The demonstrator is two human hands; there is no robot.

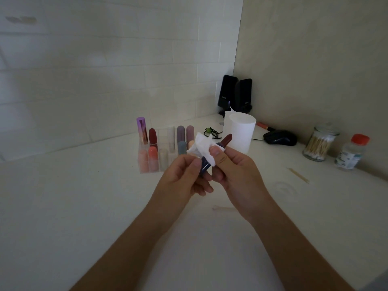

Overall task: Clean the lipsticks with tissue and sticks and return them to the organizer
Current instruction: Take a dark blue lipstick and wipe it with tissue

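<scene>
Head view showed the left grip point(184, 177) curled round the base of the lipstick point(226, 140) and the right grip point(237, 173) pinching tissue point(202, 147) against it (bullet exposed), above the surface point(84, 196), near the organizer point(144, 166).

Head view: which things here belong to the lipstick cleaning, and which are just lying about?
Job: lipstick gripped by the left hand; tissue pinched against it by the right hand; organizer of capped lipsticks; jar of cotton swabs; wooden stick.
Lying about: speakers; mouse; white cup; red-capped bottle, use unclear; green-beaded cord.
</scene>
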